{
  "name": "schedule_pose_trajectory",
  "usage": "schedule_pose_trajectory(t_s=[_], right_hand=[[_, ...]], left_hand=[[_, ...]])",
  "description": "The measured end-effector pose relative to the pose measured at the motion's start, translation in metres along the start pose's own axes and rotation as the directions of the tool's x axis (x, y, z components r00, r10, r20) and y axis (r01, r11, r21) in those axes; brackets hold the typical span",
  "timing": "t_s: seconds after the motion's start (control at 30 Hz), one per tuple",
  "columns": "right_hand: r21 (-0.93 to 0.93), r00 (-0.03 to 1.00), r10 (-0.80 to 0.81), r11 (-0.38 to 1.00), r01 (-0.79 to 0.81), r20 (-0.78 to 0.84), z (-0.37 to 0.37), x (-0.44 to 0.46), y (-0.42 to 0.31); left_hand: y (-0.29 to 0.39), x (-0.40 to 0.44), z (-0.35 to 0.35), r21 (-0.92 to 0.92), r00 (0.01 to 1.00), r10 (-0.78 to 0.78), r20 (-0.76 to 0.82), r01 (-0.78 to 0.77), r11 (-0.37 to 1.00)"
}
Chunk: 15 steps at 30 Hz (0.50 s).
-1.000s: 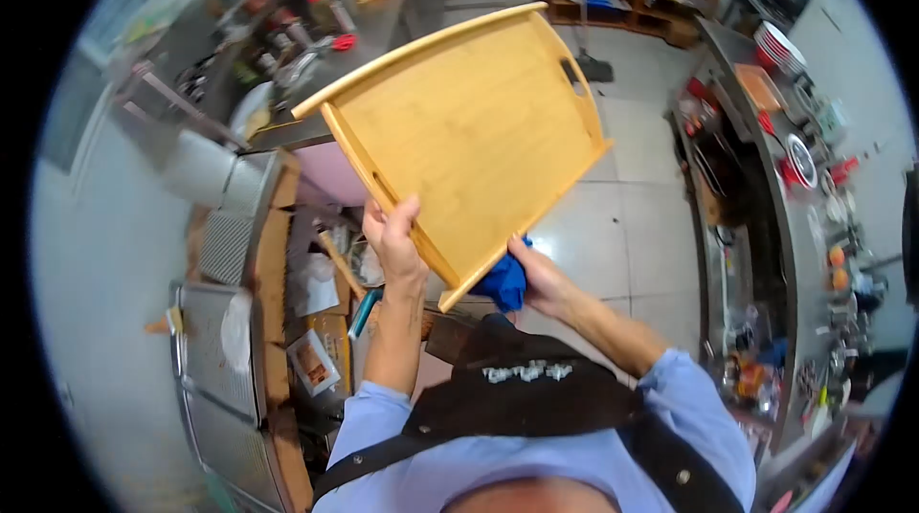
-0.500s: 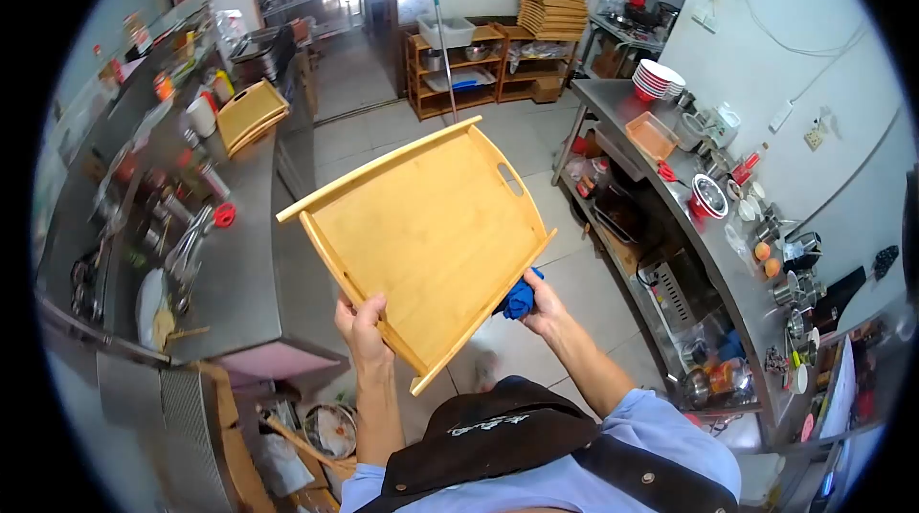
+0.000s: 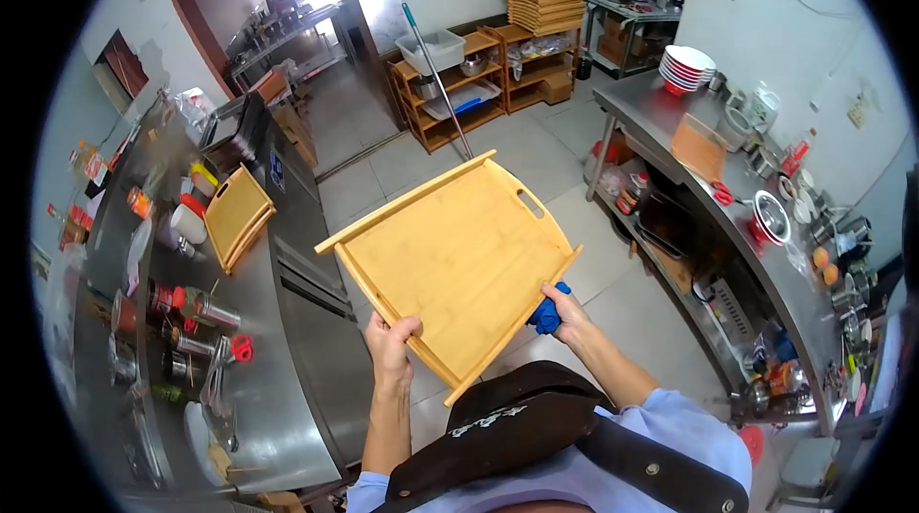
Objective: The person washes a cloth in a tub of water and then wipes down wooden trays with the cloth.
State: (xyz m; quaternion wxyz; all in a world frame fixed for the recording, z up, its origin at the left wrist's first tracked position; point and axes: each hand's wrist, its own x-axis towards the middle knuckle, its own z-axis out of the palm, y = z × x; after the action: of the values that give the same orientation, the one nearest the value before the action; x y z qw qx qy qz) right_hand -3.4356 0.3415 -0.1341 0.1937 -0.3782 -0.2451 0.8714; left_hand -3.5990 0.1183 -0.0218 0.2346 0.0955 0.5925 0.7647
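Note:
A yellow wooden serving tray (image 3: 450, 259) with raised sides and a slot handle is held up in front of me, tilted. My left hand (image 3: 391, 345) grips its near left edge, thumb on top. At the near right edge, my right hand (image 3: 567, 314) holds the tray together with a bunched blue cloth (image 3: 547, 314). The cloth lies between that hand and the tray's side. The fingers under the tray are hidden.
Steel counters flank me: the left counter (image 3: 278, 398) bears wooden trays (image 3: 239, 216) and bottles; the right counter (image 3: 646, 121) bears stacked bowls (image 3: 685, 67) and pots. Ahead stand a wooden shelf (image 3: 450, 101), a stack of trays (image 3: 542, 6) and a long-handled pole (image 3: 436, 78).
My view has turned left, bringing more of the left counter and doorway into sight. The tray is now lower and further right in the picture, still in both hands.

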Motion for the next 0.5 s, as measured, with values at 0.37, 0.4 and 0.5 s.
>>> schedule_pose_trajectory(t_s=[0.37, 0.4, 0.5], right_hand=[[-0.175, 0.999, 0.026, 0.984, -0.032, -0.037, 0.074, 0.196, -0.075], [-0.131, 0.998, 0.033, 0.991, -0.040, -0.057, 0.082, 0.209, -0.084], [-0.053, 0.995, 0.033, 0.998, -0.039, -0.096, 0.116, 0.250, -0.121]], left_hand=[[-0.049, 0.221, -0.008, -0.070, 0.940, -0.326, -0.097, 0.320, 0.945], [-0.049, 0.249, -0.006, -0.062, 0.925, -0.375, -0.067, 0.371, 0.926], [-0.046, 0.326, 0.021, -0.073, 0.914, -0.398, -0.075, 0.393, 0.917]])
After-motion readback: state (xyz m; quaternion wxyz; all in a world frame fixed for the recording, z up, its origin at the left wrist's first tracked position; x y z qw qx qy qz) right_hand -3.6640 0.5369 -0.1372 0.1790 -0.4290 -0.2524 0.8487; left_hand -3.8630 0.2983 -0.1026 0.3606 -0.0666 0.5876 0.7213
